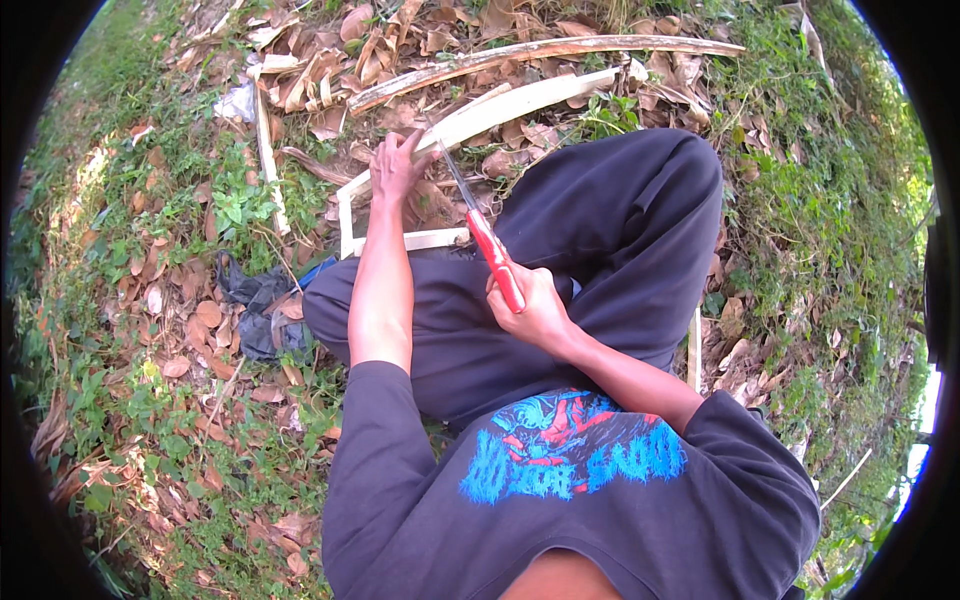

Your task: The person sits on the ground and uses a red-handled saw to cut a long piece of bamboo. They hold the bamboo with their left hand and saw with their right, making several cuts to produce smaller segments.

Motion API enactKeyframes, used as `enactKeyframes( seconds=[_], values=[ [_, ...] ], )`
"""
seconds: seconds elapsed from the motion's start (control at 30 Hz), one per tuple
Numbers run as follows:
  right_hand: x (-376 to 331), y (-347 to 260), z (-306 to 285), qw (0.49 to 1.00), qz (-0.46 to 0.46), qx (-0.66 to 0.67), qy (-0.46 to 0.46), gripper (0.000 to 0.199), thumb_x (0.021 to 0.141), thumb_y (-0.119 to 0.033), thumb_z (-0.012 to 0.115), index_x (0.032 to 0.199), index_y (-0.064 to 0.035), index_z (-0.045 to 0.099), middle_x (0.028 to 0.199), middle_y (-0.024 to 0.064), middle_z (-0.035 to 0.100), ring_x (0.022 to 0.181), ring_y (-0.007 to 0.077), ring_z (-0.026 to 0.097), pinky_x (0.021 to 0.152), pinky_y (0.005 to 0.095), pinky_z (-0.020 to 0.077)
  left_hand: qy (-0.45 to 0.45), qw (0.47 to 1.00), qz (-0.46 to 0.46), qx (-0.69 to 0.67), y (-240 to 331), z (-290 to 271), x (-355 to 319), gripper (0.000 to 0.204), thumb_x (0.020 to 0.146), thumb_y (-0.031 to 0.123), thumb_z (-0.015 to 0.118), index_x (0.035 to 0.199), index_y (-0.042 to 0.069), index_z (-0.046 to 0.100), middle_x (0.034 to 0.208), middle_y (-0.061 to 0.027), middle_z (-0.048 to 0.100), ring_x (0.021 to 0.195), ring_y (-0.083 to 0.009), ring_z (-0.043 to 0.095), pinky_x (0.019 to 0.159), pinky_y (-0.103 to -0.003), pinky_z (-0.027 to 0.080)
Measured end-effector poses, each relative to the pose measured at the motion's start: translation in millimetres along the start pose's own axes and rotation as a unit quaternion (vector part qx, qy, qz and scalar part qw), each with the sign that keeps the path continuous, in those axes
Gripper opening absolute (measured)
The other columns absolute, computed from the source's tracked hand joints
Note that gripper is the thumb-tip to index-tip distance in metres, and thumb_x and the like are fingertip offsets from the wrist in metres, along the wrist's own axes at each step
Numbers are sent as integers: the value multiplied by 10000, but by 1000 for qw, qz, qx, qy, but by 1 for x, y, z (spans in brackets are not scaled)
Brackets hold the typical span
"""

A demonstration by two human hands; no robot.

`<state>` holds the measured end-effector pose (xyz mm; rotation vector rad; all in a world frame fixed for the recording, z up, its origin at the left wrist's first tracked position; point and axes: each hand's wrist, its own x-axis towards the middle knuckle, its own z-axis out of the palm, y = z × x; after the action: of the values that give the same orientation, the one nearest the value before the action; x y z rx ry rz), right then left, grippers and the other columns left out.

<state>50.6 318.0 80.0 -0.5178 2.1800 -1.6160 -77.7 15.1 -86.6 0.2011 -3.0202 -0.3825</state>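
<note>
My right hand [530,305] is wrapped round the red handle of a saw [485,240]. The saw's narrow blade points up and away, its end meeting the near edge of a pale wooden board [510,108]; foreshortening hides the blade's teeth. My left hand [396,165] grips the board near its left end, fingers over the top, left of the blade. Below that hand, thin pale wooden strips [347,222] meet at angles, one lying along the front of my folded leg. My left forearm covers part of these strips.
Beyond the board lies a long curved strip of wood with bark [540,50]. To the left are another pale strip [268,160], a crumpled whitish plastic piece [237,103] and a dark plastic bag [262,305]. Dry leaves and low green plants surround my crossed legs [620,210].
</note>
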Motion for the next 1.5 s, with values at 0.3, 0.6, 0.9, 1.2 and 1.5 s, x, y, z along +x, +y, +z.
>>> enactKeyframes(
  seconds=[0.3, 0.6, 0.9, 1.2, 1.5],
  values=[
    [4, -28, -21, 999, -39, 15, 34, 114, 846, -43, 568, 835, 29, 655, 550, 64, 553, 471, 110, 546, 507, 283, 449, 78, 996, 30, 4, -4, 3, 5, 530, 847, 477, 732, 1255, 149, 646, 1085, -53, 688, 1010, -268, 653, 829, -466, 499],
    [17, -24, -10, 999, -18, 21, 31, 114, 847, -46, 589, 845, 45, 658, 637, 82, 618, 570, 105, 590, 584, 277, 485, 54, 998, -9, -3, -6, 7, 3, 543, 884, 490, 681, 1298, 143, 632, 1140, -82, 705, 1063, -274, 647, 917, -489, 459],
    [17, -21, 11, 999, -5, 23, 42, 105, 859, -52, 600, 868, 35, 658, 654, 61, 621, 602, 94, 585, 606, 274, 487, 44, 998, -37, 15, -1, 7, 3, 679, 772, 603, 750, 1258, 142, 636, 1107, -65, 705, 1041, -266, 654, 892, -467, 484],
    [16, -26, 3, 997, 65, 16, 33, 106, 857, -64, 595, 879, 23, 651, 624, 107, 598, 558, 133, 594, 601, 291, 492, 52, 998, -33, 9, 12, -11, 2, 633, 731, 601, 773, 1160, 148, 666, 1059, -89, 707, 967, -299, 683, 822, -433, 548],
    [21, -34, 7, 998, 66, -8, 23, 100, 877, -63, 589, 870, 19, 645, 639, 131, 604, 564, 189, 620, 601, 320, 498, 37, 998, -51, 23, 12, -7, 3, 650, 709, 618, 783, 1140, 148, 659, 1049, -83, 700, 961, -299, 679, 808, -461, 540]
  ],
)
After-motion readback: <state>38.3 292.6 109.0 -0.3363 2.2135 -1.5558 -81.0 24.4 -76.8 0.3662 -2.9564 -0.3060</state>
